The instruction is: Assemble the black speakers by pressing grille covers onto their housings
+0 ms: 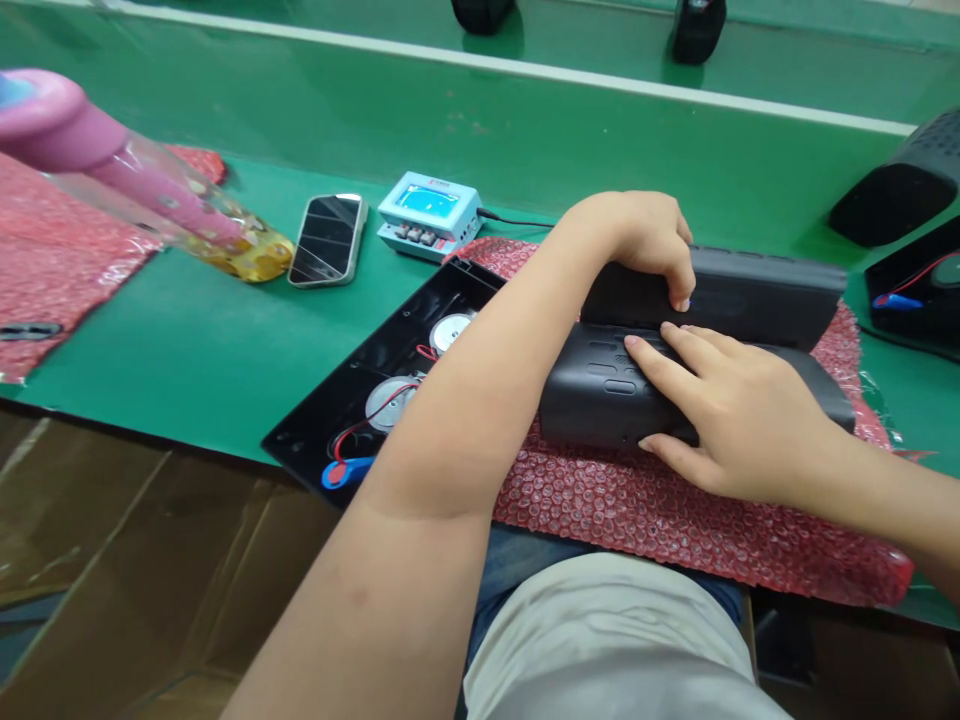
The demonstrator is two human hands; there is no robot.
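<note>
A black speaker housing with button outlines on top lies on red bubble wrap. My right hand holds it, fingers spread over the top and thumb against the near side. Right behind it stands a second black speaker housing. My left hand is bent over this rear housing, its fingers curled down at the near face; a tiny blue spot shows by the fingertips. Partly hidden under my left forearm is an open black shell with round speaker drivers, red and black wires and a blue connector or battery.
Red bubble wrap covers the green bench. Further left are a light-blue tester with a lit screen and cable, a phone and a pink-lidded bottle. More black speaker parts sit at right.
</note>
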